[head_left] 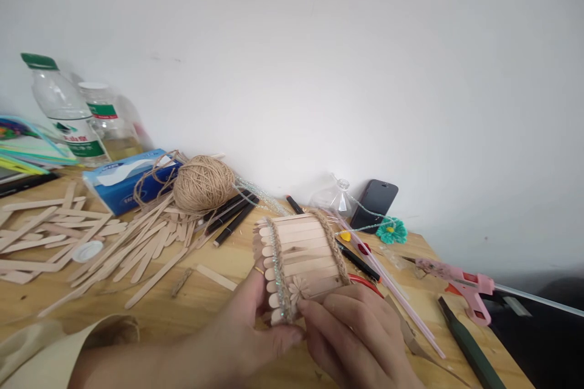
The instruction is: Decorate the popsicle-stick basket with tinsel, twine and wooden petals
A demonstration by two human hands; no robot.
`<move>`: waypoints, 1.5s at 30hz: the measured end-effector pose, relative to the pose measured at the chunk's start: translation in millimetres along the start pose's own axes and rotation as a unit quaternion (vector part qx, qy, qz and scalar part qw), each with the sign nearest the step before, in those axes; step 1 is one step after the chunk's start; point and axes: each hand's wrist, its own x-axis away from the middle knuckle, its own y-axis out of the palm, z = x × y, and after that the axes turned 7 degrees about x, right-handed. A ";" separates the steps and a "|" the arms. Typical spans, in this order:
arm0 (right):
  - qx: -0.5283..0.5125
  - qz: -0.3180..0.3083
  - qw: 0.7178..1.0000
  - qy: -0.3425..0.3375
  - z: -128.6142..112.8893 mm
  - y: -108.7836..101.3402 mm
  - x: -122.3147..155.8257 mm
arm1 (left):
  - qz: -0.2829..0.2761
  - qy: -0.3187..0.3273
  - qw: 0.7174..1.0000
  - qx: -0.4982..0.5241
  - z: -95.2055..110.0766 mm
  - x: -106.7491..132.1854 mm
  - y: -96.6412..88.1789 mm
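A craft stick container (305,249), built of pale sticks side by side with rounded ends, lies tilted between my hands. Braided twine runs round it near each end, and a glittery strand follows the left band. My left hand (255,322) is closed round its left end, with the thumb along the near side. Low on the stick wall sits a small tan flower (298,289). The fingers of my right hand (356,328) are curled, their tips pinched at the flower's lower edge. Those fingertips hide part of the flower and the container's lower right side.
Loose craft sticks (150,243) cover the table's left side, beside a twine ball (205,185) and a blue tissue pack (137,179). Plastic bottles (68,115) stand behind. To the right lie a phone (374,205), teal flower (391,230), pink glue gun (460,282) and dark green-handled tool (468,343).
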 end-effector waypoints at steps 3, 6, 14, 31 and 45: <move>0.004 -0.003 1.000 -0.001 -0.6 -1.2 -1.4 | -0.006 -0.001 1.000 0.007 0.5 0.0 0.5; 0.005 -0.001 1.000 -0.001 -0.7 -1.5 -1.9 | -0.011 0.004 1.000 0.004 -0.5 -0.4 0.6; -0.010 0.019 1.000 0.007 -1.2 -0.4 0.6 | -0.014 0.000 1.000 -0.002 2.3 -0.7 -0.1; -0.085 0.284 0.911 0.286 39.2 -27.8 19.2 | 0.094 0.150 0.982 -0.064 32.8 -18.7 -13.9; -0.026 -0.177 0.955 0.235 18.8 20.4 49.2 | 0.111 0.301 0.946 -0.032 68.1 -32.6 -15.8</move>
